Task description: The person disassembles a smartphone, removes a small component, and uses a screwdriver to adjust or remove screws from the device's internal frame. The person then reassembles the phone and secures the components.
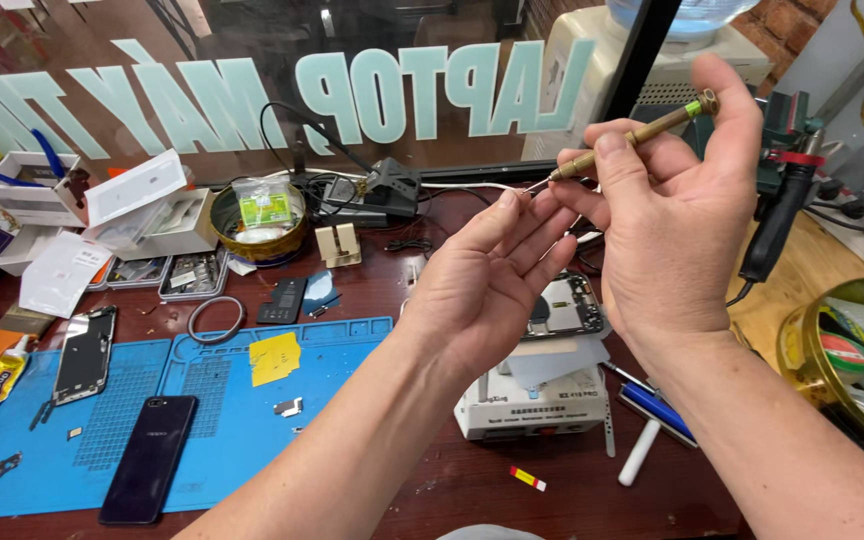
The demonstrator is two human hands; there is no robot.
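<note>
My right hand [677, 215] is raised above the desk and grips a slim brass precision screwdriver [632, 135] with a green band near its cap. Its fine tip points left toward the fingertips of my left hand [492, 275]. My left hand is held up beside it, fingers together and slightly curled at the tip; whether they pinch something tiny I cannot tell. Below both hands an opened phone body [567, 305] lies on a white box-shaped device [532, 405].
A blue work mat [222, 420] carries a dark phone [147, 455], a phone screen [85, 352] and a yellow note [274, 357]. Small parts boxes [152, 215], a round tin [257, 230], a hot-air handle [782, 215] and a gold tin [852, 360] surround the spot.
</note>
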